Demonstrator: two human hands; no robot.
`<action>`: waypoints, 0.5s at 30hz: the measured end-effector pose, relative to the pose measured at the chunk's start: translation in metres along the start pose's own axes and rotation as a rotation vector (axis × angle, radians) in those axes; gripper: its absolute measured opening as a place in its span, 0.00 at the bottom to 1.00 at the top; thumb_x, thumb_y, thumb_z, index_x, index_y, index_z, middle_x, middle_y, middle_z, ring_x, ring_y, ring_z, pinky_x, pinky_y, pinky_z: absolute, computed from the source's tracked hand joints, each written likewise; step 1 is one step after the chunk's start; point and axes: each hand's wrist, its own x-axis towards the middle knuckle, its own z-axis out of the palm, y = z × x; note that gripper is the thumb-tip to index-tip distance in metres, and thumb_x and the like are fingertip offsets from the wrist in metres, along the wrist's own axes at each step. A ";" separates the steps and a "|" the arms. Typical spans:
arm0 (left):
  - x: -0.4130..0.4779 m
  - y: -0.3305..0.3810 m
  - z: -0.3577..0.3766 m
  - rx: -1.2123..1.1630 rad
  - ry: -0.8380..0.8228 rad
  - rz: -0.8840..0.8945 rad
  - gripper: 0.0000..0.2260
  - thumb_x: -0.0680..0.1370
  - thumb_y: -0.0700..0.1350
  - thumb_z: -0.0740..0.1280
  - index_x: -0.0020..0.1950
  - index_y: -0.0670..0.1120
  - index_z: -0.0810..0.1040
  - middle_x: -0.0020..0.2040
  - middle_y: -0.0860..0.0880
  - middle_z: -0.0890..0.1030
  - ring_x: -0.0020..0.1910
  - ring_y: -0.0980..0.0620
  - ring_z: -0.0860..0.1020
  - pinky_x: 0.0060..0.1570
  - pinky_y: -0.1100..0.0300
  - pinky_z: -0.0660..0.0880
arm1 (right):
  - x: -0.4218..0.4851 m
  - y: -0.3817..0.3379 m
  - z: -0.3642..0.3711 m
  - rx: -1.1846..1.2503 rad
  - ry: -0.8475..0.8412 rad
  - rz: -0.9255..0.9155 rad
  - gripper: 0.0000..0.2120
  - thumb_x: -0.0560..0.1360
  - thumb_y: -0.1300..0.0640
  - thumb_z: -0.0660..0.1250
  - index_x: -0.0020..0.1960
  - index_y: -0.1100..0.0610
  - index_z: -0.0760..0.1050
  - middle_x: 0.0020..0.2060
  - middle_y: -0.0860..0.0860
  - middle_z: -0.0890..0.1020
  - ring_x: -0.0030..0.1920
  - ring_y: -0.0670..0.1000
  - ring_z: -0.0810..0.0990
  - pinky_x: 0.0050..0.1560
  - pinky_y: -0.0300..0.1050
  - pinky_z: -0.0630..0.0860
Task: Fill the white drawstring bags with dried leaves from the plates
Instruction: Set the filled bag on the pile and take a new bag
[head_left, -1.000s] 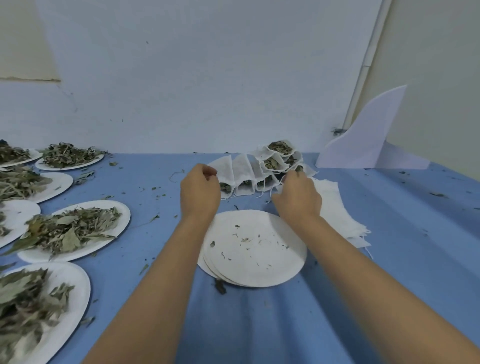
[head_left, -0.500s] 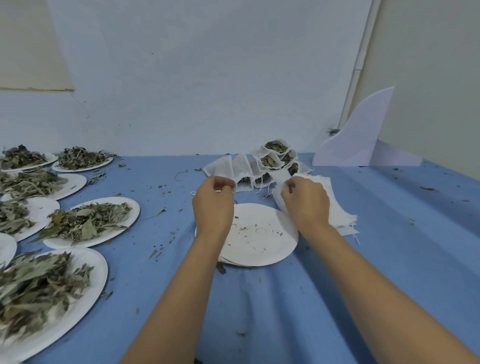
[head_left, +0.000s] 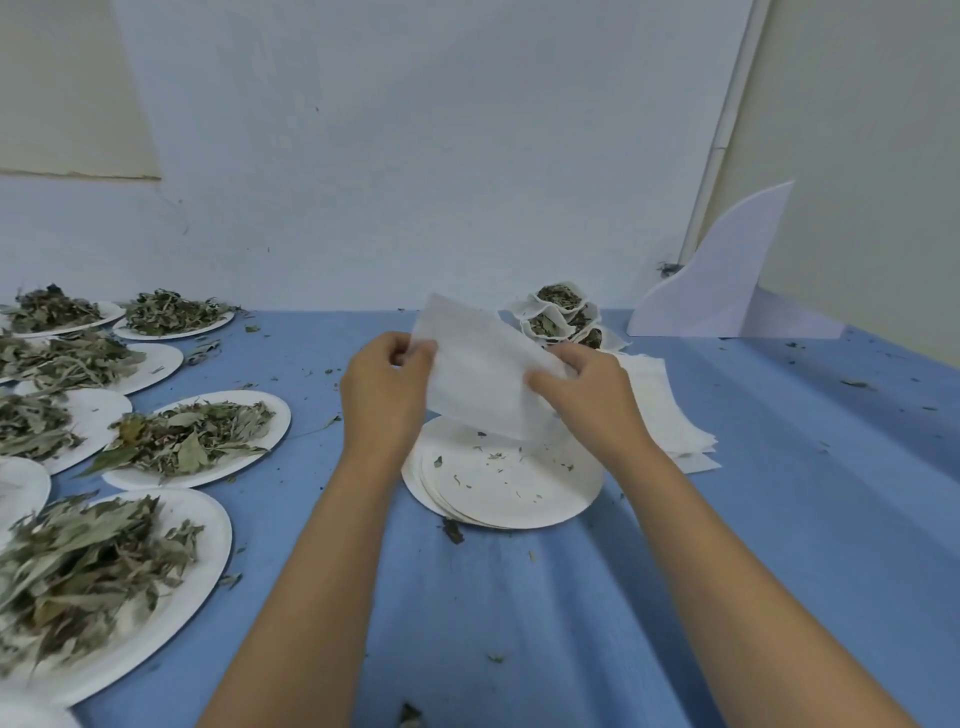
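Both hands — left (head_left: 382, 395), right (head_left: 589, 400) — now pinch an empty white bag (head_left: 478, 376), lifted above the stacked plates (head_left: 506, 480).

A blue-covered table (head_left: 779, 519) reaches a pale white far wall (head_left: 415, 156), and a white vertical pipe (head_left: 724, 130) separates it from a beige wall (head_left: 857, 156) on the right.

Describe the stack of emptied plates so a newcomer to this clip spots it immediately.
On the blue table, look under the white bag pinched by the left hand and right hand. A stack of paper plates lies there; unlike the leaf-heaped plates further left, it holds only crumbs.
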 end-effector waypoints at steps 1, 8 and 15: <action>0.002 -0.002 -0.003 -0.028 0.019 -0.033 0.07 0.78 0.45 0.64 0.41 0.48 0.77 0.36 0.52 0.77 0.35 0.54 0.74 0.33 0.68 0.68 | 0.001 0.003 -0.003 0.054 -0.016 0.030 0.04 0.71 0.59 0.69 0.37 0.57 0.77 0.30 0.45 0.77 0.30 0.45 0.73 0.33 0.37 0.70; 0.002 -0.006 -0.003 -0.087 0.137 -0.137 0.12 0.78 0.46 0.66 0.60 0.47 0.73 0.57 0.48 0.76 0.50 0.51 0.80 0.51 0.53 0.76 | -0.001 0.001 -0.003 0.542 -0.100 0.289 0.02 0.73 0.62 0.71 0.44 0.61 0.80 0.40 0.52 0.85 0.38 0.48 0.83 0.37 0.35 0.78; -0.013 0.006 0.015 0.067 -0.211 0.141 0.07 0.71 0.53 0.73 0.44 0.56 0.77 0.43 0.59 0.78 0.39 0.62 0.74 0.39 0.71 0.71 | -0.004 -0.010 0.015 0.780 0.046 0.468 0.03 0.72 0.62 0.72 0.42 0.59 0.78 0.29 0.49 0.82 0.28 0.44 0.81 0.29 0.34 0.76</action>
